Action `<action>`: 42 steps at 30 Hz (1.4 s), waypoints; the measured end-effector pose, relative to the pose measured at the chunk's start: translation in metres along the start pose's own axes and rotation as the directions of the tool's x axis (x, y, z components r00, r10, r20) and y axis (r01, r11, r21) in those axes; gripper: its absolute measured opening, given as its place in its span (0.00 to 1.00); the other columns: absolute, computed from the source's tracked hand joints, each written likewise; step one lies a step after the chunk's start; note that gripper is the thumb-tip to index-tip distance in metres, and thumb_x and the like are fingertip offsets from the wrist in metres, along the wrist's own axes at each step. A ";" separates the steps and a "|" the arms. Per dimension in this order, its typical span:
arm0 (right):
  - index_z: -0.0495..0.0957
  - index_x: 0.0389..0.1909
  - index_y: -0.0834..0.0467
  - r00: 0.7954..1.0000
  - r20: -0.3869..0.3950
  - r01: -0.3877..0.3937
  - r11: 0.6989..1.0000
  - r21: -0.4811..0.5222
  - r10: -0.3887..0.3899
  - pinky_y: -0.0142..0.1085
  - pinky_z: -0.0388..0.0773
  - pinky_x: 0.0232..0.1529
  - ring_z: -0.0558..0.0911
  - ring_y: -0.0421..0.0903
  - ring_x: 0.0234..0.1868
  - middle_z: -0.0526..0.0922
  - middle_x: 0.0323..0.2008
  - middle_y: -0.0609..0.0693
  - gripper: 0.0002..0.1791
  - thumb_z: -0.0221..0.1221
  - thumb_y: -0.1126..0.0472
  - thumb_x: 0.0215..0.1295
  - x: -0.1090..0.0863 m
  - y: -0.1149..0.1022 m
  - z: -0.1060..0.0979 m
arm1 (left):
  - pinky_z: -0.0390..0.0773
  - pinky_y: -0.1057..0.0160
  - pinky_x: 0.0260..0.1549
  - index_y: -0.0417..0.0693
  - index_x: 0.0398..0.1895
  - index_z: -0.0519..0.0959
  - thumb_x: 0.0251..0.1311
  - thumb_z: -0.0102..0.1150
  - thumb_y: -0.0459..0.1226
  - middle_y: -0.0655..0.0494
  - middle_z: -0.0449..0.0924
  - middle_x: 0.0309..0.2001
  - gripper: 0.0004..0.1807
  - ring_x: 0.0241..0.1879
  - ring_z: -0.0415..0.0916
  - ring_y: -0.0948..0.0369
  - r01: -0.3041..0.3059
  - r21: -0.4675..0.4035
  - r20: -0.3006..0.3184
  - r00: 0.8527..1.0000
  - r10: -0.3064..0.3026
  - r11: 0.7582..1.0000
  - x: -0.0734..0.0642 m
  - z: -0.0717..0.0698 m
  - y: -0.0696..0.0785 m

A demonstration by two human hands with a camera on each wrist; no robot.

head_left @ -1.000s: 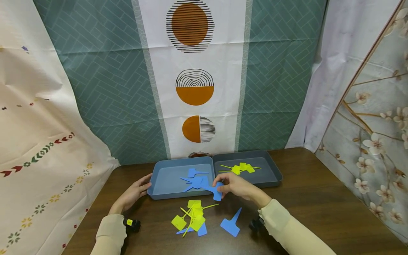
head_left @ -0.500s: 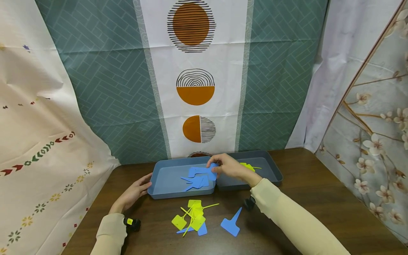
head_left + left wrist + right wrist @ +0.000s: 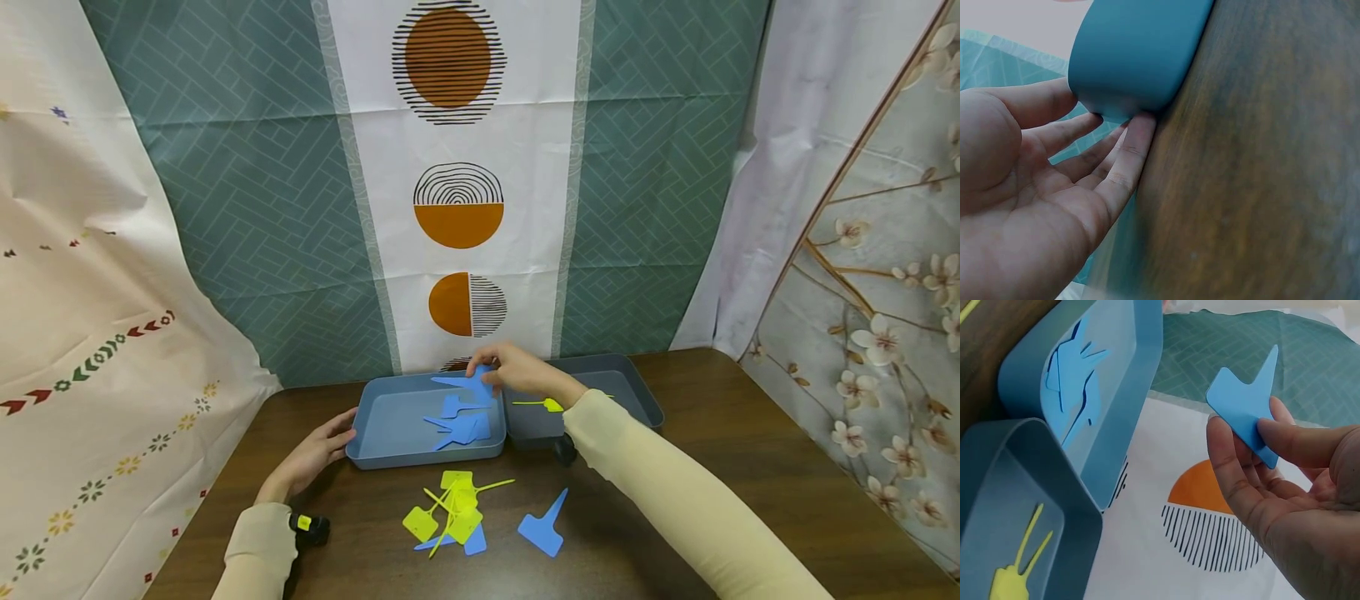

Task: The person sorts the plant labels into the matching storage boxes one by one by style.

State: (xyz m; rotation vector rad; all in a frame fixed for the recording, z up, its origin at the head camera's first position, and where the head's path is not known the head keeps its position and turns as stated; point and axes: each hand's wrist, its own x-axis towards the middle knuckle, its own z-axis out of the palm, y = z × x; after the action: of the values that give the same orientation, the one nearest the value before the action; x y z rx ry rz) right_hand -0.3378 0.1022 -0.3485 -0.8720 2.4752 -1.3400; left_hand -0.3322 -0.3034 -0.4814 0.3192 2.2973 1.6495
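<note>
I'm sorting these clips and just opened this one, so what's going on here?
A person works bare-handed at a wooden table. The right hand pinches a blue T-shaped tag near the far right corner of the blue tray, while the left hand touches that tray's left end. More blue tags lie inside it; the dark gray tray beside it holds yellow tags. In front of the trays lie a pile of yellow tags, partly covering some blue, and one loose blue tag.
</note>
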 end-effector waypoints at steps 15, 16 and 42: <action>0.82 0.47 0.66 0.998 -0.005 -0.057 0.997 -0.050 0.056 0.41 0.87 0.39 0.78 0.50 0.33 0.83 0.49 0.58 0.09 0.58 0.77 0.71 0.031 -0.009 0.009 | 0.62 0.42 0.73 0.39 0.84 0.43 0.84 0.41 0.38 0.32 0.45 0.80 0.34 0.78 0.51 0.38 -0.004 -0.015 0.008 1.000 0.004 1.000 -0.001 -0.003 -0.003; 0.82 0.47 0.67 0.998 -0.003 -0.059 0.997 -0.047 0.059 0.43 0.87 0.39 0.78 0.51 0.33 0.83 0.50 0.58 0.09 0.58 0.77 0.70 0.032 -0.008 0.010 | 0.62 0.41 0.73 0.39 0.84 0.43 0.84 0.41 0.38 0.32 0.45 0.80 0.35 0.78 0.51 0.38 -0.004 -0.016 0.009 1.000 0.004 1.000 -0.001 -0.003 -0.004; 0.88 0.48 0.62 0.992 -0.062 -0.113 0.992 -0.064 0.109 0.37 0.87 0.34 0.80 0.54 0.55 0.85 0.56 0.58 0.16 0.57 0.79 0.69 0.055 0.001 0.029 | 0.65 0.44 0.72 0.39 0.84 0.44 0.83 0.43 0.38 0.31 0.47 0.80 0.35 0.77 0.53 0.37 -0.011 -0.003 -0.001 1.000 0.011 1.000 0.000 -0.001 -0.002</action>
State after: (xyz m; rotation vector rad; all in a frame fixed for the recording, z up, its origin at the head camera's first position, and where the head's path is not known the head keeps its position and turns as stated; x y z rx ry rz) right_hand -0.3698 0.0505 -0.3606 -0.7066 2.5850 -1.2697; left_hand -0.3323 -0.3053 -0.4826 0.3313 2.2974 1.6589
